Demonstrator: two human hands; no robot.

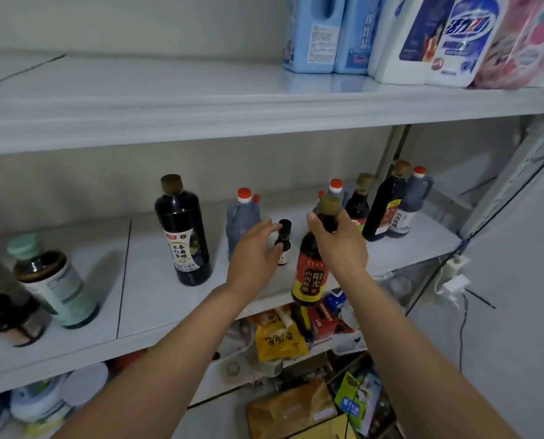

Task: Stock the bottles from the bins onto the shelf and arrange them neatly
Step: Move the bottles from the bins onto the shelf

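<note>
- A small dark bottle point(284, 241) on the shelf point(156, 296) is pinched by the left hand point(254, 247).
- A red-labelled bottle point(310, 275) is gripped at the neck by the right hand point(338, 243).

jugs point(312, 36): tops cropped | small bottle point(285, 239): partly behind left hand point(253, 251) | vinegar bottle point(310, 274): neck under right hand point(337, 242)

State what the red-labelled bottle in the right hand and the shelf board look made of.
Red-labelled bottle: dark, glossy, glass or hard plastic, cannot tell which; paper-looking label, matte brownish cap. Shelf board: probably painted metal, smooth pale surface with soft reflections and a folded front lip.
</note>
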